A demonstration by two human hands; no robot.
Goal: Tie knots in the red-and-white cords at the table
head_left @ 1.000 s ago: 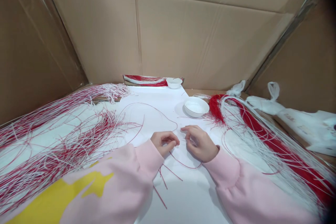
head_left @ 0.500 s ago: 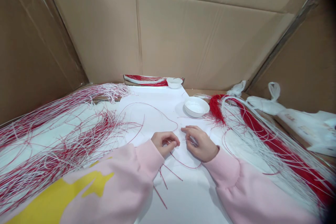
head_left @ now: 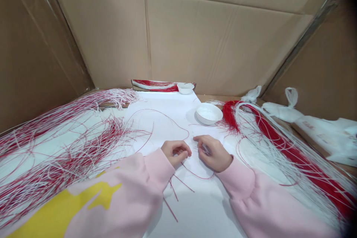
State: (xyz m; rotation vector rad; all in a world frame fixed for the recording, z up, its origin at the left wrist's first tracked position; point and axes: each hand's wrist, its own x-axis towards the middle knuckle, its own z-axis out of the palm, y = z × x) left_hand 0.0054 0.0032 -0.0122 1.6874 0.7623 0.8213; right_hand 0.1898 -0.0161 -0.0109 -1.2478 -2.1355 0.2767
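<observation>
Now | your left hand (head_left: 177,151) pinches red strand (head_left: 195,175), 6 o'clock of bowl (head_left: 208,113) | right hand (head_left: 213,152) fingers curled together, contents unclear | risk: slack loop could snag your sleeve (head_left: 240,178), pulling free.

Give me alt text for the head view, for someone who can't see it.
A person in pink sleeves works over a white sheet: the left hand pinches a red string, the right hand curls close beside it. A white bowl sits just beyond; loose red and white strings spread to both sides, cardboard walls behind.
</observation>
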